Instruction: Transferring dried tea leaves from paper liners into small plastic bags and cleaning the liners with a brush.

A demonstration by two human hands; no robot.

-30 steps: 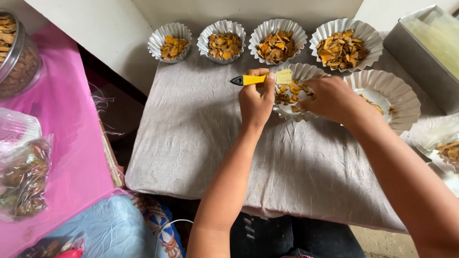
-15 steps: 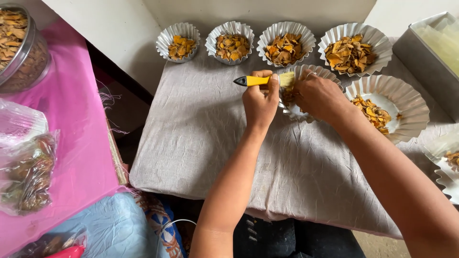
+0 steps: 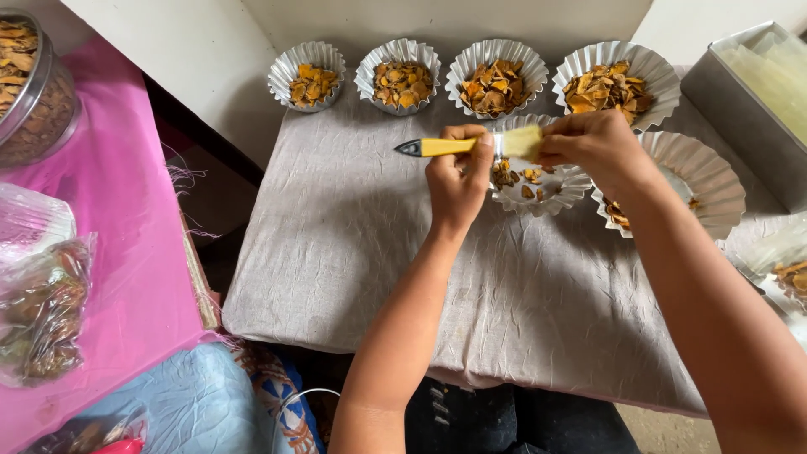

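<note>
Centrally, the left hand [image 3: 456, 178] is gripping a brush [image 3: 471, 145] by its yellow handle, fingers closed around it, with the pale bristles pointing toward the table's right edge. The right hand [image 3: 598, 149] is pinching the bristle end between its fingertips, so both hands are meeting over a small fluted foil cup [image 3: 538, 181]. That cup is sitting on the grey cloth [image 3: 353, 244] just behind the table's middle and is holding only a few orange-brown dried chips. A larger foil cup [image 3: 702, 181] is standing just beside it toward the right edge, partly hidden by the right wrist, with a few chips showing inside.

Along the table's far edge four more foil cups are standing in a row, each filled with the same dried chips: the first [image 3: 306, 76] nearest the far left corner, the second [image 3: 398, 76], the third [image 3: 496, 77], and the fourth [image 3: 616, 80], the widest. A metal tray [image 3: 740, 101] is lying at the far right corner, and another foil cup [image 3: 786, 277] is being cut off by the frame at the right edge.

Off the table to the left, a pink sheet [image 3: 126, 235] is carrying a round jar [image 3: 34, 92] of chips and clear bags [image 3: 42, 303] of dark pieces.
</note>
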